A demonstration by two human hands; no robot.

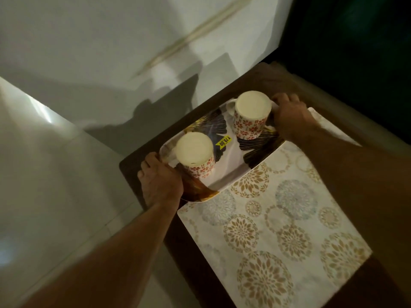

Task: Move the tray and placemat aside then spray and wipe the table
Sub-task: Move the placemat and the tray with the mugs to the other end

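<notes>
Both hands hold the tray.
Left hand [161,182] and right hand [289,117] grip the tray [231,167] ends; its yellow sticker [224,141] reads 79.00.

The tray [229,165] in the middle of the frame is showing a smooth, glossy surface that looks like plastic or melamine, and it is catching a bright sheen near its lower left corner. A yellow paper price sticker [224,141] is lying flat on it. The two upturned mugs [252,115] are looking like glazed ceramic, their bases matt and cream. The placemat [275,230] at lower right is appearing matt and slightly textured, though whether it is cloth or vinyl cannot be told. The table [133,167] is looking like dark, smooth wood. The floor [55,174] at left is gleaming like polished tile.
</notes>
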